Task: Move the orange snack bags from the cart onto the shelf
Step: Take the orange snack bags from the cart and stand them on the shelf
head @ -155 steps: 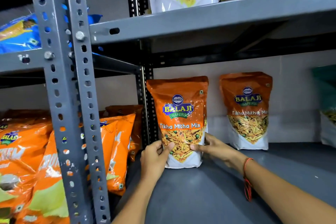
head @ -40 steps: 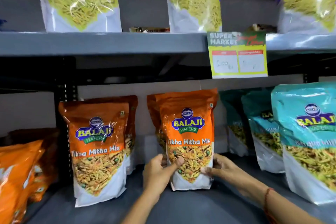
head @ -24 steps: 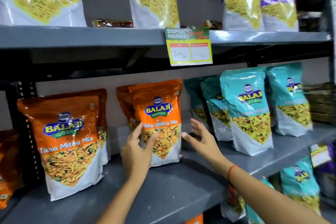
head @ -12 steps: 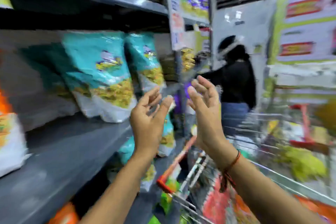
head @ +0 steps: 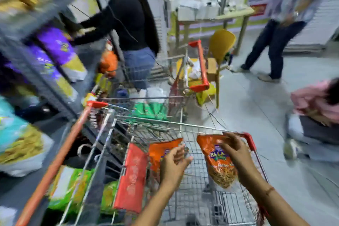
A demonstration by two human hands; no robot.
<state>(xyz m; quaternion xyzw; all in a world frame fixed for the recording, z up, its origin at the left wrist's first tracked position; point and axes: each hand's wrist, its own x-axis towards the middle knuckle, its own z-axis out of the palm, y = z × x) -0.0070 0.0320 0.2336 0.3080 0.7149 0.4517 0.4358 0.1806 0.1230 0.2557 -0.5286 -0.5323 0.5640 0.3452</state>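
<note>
Two orange snack bags stand in the wire cart below me. One orange bag leans on the right side of the cart, and my right hand hovers over its top with fingers spread, holding nothing. A second orange bag stands on the left, partly behind my left hand, which is open just in front of it. The grey shelf runs along the left, blurred.
A red child-seat flap stands in the cart's left side. More carts with red handles stand ahead. One person in black reaches into the shelf; another walks at the right. Someone in pink crouches at the right.
I have turned from the shelf to the cart. Both hands have dropped from in front of the teal bags to just over the orange bags in the cart.
</note>
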